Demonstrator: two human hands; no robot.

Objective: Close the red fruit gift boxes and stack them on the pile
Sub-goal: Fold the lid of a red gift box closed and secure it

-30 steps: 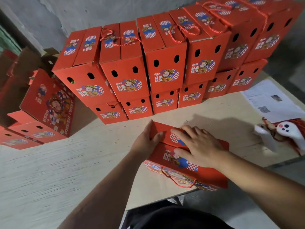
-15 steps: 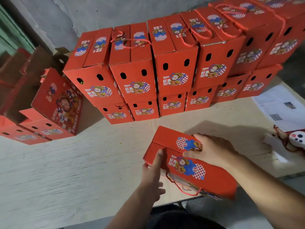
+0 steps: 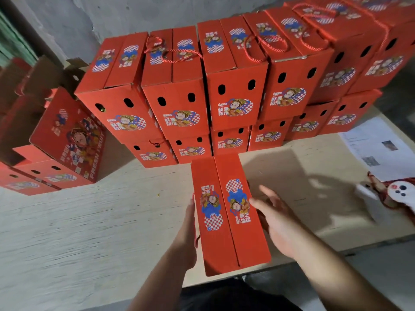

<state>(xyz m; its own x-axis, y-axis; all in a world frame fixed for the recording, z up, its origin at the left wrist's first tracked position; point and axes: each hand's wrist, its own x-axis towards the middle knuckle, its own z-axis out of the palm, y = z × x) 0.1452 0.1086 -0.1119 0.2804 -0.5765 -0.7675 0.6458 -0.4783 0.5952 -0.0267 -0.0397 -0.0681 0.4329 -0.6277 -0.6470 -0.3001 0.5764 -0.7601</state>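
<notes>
A closed red fruit gift box (image 3: 226,212) stands lengthwise in front of me, its two top flaps shut and facing up. My left hand (image 3: 187,234) lies flat against the box's left side, fingers straight. My right hand (image 3: 275,218) touches its right side with fingers spread and straight. Behind it rises the pile of closed red boxes (image 3: 202,97), two layers high along the wall, with rope handles on several tops.
The pale wooden table (image 3: 78,221) carries everything. At the left lie more red boxes (image 3: 67,140), one tipped on its side. Printed paper sheets (image 3: 377,147) and a white plush toy (image 3: 402,194) sit at the right edge. A grey wall stands behind.
The box has turned from slanted to pointing straight at the pile and its top flaps now face up. Both hands moved from its top and end to its two long sides.
</notes>
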